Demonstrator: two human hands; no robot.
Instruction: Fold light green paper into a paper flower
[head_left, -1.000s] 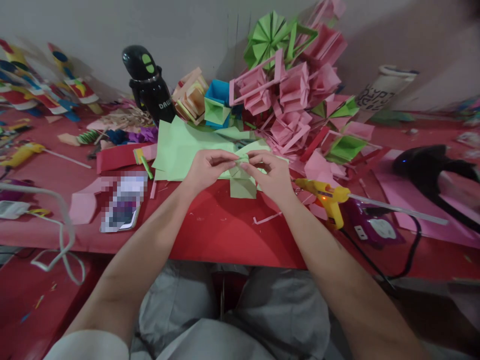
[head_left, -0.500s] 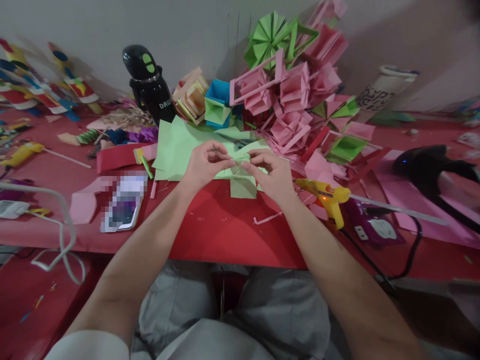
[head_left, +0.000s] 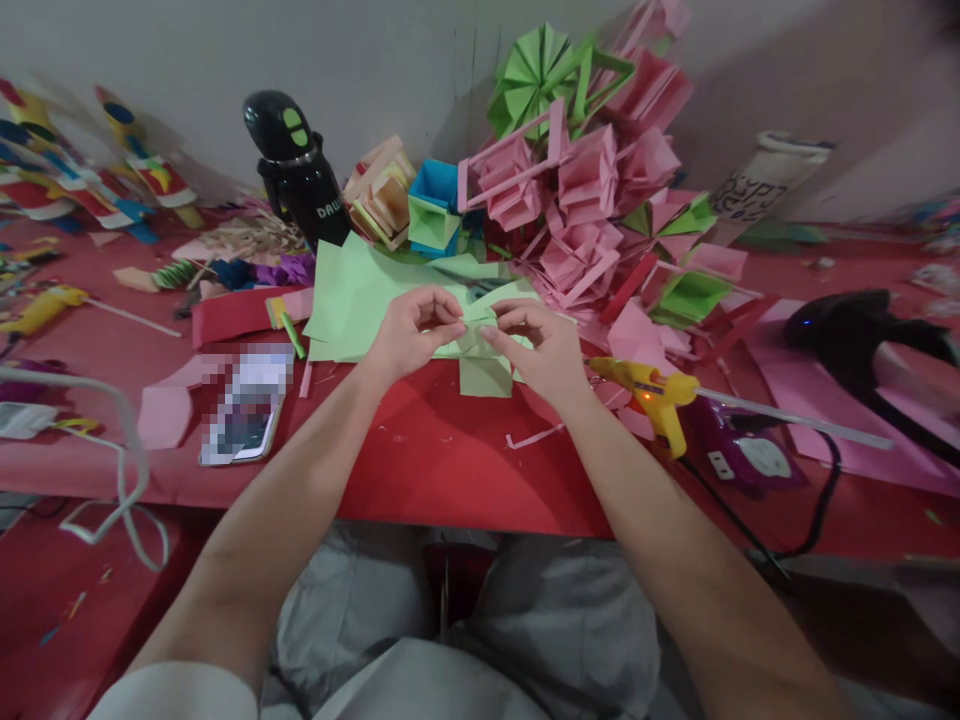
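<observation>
We list first a red tabletop (head_left: 480, 470), which carries the items below, with pale green sheets (head_left: 345, 300) as our landmark. Item: one heap of folded pink and green paper pieces (head_left: 589, 185), piled behind and to the right of the sheets. Item: one pink sheet (head_left: 892, 465), flat, well to the right of them. Item: one black bottle (head_left: 304, 170), upright, just behind their left part. Item: one yellow glue gun (head_left: 656, 385), lying to their right, a clear stick extending from its rear. Item: one phone (head_left: 247, 410), to their left and nearer the front edge, its screen partly blurred. Item: one pair of bare hands, which we find at the sheets' front right part: the left hand (head_left: 420, 335) has thumb and fingers drawn narrow on a small folded green paper (head_left: 478, 315), and the right hand (head_left: 536, 345) pinches the same paper from the other side. Item: one blue paper box (head_left: 435, 185) with a green face, just behind the sheets. Smallest, we enter the folded green paper itself, between both sets of fingertips above the sheets' front right part; its exact folds we cannot tell.
</observation>
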